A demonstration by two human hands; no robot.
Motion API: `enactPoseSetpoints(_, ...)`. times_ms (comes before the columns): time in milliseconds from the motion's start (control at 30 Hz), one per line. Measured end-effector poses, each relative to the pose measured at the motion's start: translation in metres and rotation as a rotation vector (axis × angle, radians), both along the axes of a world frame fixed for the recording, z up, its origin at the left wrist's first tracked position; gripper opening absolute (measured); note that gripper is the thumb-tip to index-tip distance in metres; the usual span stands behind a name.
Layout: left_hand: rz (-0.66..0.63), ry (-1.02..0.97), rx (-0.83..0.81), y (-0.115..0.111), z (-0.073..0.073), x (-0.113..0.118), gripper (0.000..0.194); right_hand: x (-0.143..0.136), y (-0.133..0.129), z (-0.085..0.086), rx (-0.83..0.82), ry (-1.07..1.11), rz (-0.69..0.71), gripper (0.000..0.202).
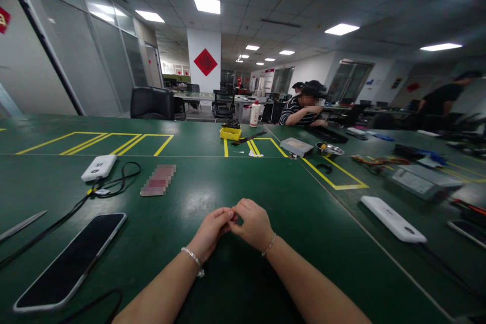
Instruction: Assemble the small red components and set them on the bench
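Observation:
Above the green tabletop (190, 243), my left hand (210, 233) and my right hand (253, 227) meet at the fingertips. Both are closed in a pinch. A tiny orange-red spot shows between the tips; it is too small to name and mostly covered by the fingers. Each wrist wears a thin bracelet. To the left of my hands lies a blurred reddish paper-like piece (158, 180). Nearer the front left rests a phone (72, 260) with a dark screen and a light case.
A white device (99, 167) with a black cable lies at left, another white device (393, 218) at right. Farther back stand a yellow tray (230, 134), a bottle (254, 113), a grey box (296, 147) and a metal bowl (330, 149). A person in stripes (299, 111) sits across.

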State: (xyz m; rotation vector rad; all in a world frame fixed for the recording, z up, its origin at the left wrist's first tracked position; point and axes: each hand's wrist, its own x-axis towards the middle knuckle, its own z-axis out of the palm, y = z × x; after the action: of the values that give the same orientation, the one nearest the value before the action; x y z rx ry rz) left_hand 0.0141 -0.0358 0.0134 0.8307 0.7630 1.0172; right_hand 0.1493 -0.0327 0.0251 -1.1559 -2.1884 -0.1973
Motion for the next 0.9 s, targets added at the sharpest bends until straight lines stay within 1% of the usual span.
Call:
enactPoseSetpoints(167, 0.016, 0.016, 0.008, -0.0007, 0.0010, -0.0002, 0.017, 0.0006, -0.0018, 0.0000, -0.015, -0.061, -0.029, 0.012)
enactPoseSetpoints(367, 0.008, 0.049, 0.009, 0.0002, 0.0001, 0.0004, 0.018, 0.0006, -0.0016, -0.0015, 0.035, -0.130, -0.059, 0.013)
enactPoseSetpoints(567, 0.002, 0.059, -0.005, -0.0007, 0.0025, 0.0007, 0.019, 0.0024, -0.0012, -0.0004, 0.007, -0.094, -0.043, 0.014)
enactPoseSetpoints(767, -0.011, 0.001, -0.014, -0.0003, 0.0013, -0.0007, 0.018, 0.0025, -0.0016, 0.0030, -0.067, -0.064, -0.074, 0.014)
enactPoseSetpoints(900, -0.060, -0.037, -0.035, -0.0002, -0.0011, -0.0011, 0.016, 0.0020, -0.0018, 0.0024, -0.102, -0.016, -0.085, 0.010)
